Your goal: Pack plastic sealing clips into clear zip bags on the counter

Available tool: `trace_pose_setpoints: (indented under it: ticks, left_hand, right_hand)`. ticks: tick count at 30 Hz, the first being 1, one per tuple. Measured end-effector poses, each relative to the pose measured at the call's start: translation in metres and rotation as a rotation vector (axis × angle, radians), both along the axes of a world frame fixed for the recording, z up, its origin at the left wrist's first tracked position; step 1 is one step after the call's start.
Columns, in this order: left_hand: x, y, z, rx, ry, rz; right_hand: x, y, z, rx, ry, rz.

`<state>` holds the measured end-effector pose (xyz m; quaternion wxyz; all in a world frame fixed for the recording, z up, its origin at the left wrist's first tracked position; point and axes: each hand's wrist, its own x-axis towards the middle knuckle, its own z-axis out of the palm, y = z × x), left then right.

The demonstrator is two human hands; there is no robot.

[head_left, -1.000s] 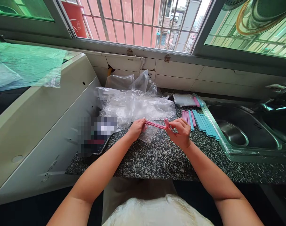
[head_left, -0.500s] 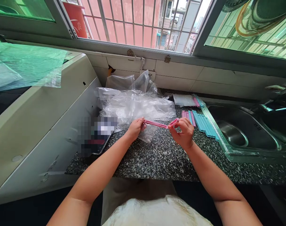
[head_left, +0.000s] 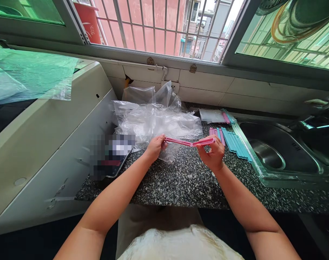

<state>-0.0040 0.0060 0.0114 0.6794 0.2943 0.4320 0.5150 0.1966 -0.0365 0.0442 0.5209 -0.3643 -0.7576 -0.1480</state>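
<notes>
A pink bag sealing clip [head_left: 180, 142] is stretched between my hands above the counter, its two arms unfolded at the hinge in a shallow bend. My left hand [head_left: 156, 148] pinches its left end. Around the other arm, close to the hinge, the fingers of my right hand [head_left: 213, 153] are closed. Just beyond my right hand lie several pink clips [head_left: 212, 131] and a row of turquoise clips [head_left: 235, 143]. Clear plastic bags [head_left: 159, 121] are heaped behind my left hand, one corner reaching under the held clip.
A phone-like device [head_left: 115, 169], partly pixelated, lies at the left beside a white appliance side [head_left: 53, 151]. To the right is a steel sink [head_left: 289, 173]. A clear packet [head_left: 211, 115] with more clips sits at the back. The speckled counter [head_left: 175, 187] runs along the front.
The clip's right arm has swung outward to the right, so the clip is opened wider. My right hand has shifted slightly right; my left hand stays in place.
</notes>
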Motion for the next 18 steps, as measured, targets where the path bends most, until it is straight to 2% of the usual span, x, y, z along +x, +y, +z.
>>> trace_pose_setpoints:
  ticks: [7,18]
  left_hand:
    - [-0.0007,0.0019,0.0003,-0.025,-0.031,0.043]
    - [-0.0031,0.0019,0.0017,-0.013,-0.079,0.063]
  right_hand:
    - [0.0028,0.0025,-0.0036,0.002,0.066,0.065]
    - [0.0055,0.0033,-0.0061,-0.017,0.093,0.058]
